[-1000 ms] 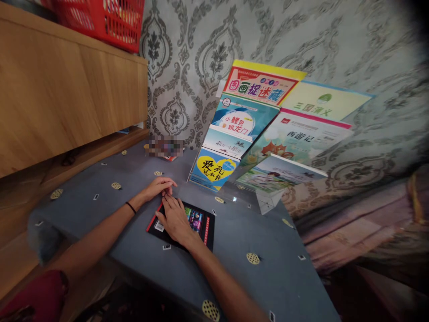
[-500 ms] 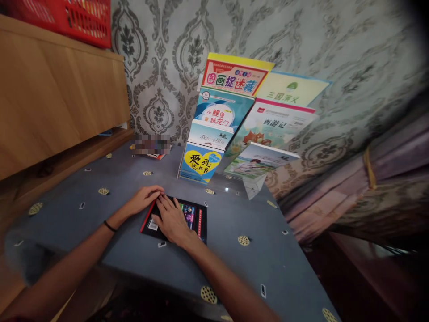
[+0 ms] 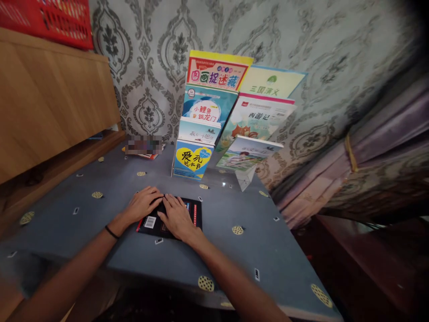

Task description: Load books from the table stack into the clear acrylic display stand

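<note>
A black book [image 3: 150,230] with a red spine edge lies closed and flat on the table, its barcode side up. My right hand [image 3: 177,218] rests flat across its middle, fingers stretched out, hiding part of the cover picture. At the book's upper left corner is my left hand [image 3: 143,204], a dark band on its wrist. Its fingers are extended and their tips reach the book's top edge, close to the right fingertips. Neither hand is wrapped around anything.
A clear stand [image 3: 244,179] behind the book holds several upright children's books [image 3: 192,160] in tiers. More books [image 3: 144,147] lie at the back left, partly blurred. A wooden cabinet [image 3: 56,89] with a red basket [image 3: 67,22] borders the patterned blue tablecloth [image 3: 134,259]; a curtain [image 3: 315,152] hangs right.
The view has shifted a little. My right hand has slid rightward across the black book, uncovering more of the barcode. My left hand has come down slightly over the book's left edge.
</note>
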A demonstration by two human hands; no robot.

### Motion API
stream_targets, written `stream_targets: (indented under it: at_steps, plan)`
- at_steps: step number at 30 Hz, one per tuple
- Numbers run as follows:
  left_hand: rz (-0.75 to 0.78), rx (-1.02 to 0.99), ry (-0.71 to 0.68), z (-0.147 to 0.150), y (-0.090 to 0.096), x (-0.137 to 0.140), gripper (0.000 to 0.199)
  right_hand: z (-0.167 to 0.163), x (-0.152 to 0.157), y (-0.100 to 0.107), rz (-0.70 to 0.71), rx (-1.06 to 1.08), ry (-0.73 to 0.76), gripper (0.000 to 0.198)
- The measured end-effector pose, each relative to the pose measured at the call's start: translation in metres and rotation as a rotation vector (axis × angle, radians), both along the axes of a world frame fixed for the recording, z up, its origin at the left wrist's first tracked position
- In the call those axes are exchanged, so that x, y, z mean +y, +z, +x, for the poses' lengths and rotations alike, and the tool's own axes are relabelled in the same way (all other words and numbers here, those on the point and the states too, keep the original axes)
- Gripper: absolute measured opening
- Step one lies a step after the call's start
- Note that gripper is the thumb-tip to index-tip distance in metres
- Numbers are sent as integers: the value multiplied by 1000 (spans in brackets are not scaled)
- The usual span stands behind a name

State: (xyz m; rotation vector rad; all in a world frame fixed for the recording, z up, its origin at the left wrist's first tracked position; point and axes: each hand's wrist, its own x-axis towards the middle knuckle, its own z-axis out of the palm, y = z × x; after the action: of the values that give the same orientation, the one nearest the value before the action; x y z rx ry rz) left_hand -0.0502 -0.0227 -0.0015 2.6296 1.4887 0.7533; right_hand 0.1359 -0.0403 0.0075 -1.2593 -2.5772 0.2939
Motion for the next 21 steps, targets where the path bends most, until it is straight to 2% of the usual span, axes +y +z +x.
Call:
stream_targets:
  at_steps: [10, 14, 21]
  plan:
    - [3, 51, 12, -2, -3, 3, 35, 20, -2, -6, 7, 59, -17, 55]
    - [-13, 38, -4, -3, -3, 5, 36, 26, 0, -4, -5, 63, -71, 54]
    - [20, 33, -13, -4, -5, 6, 39, 37, -3, 2, -46, 87, -78, 55]
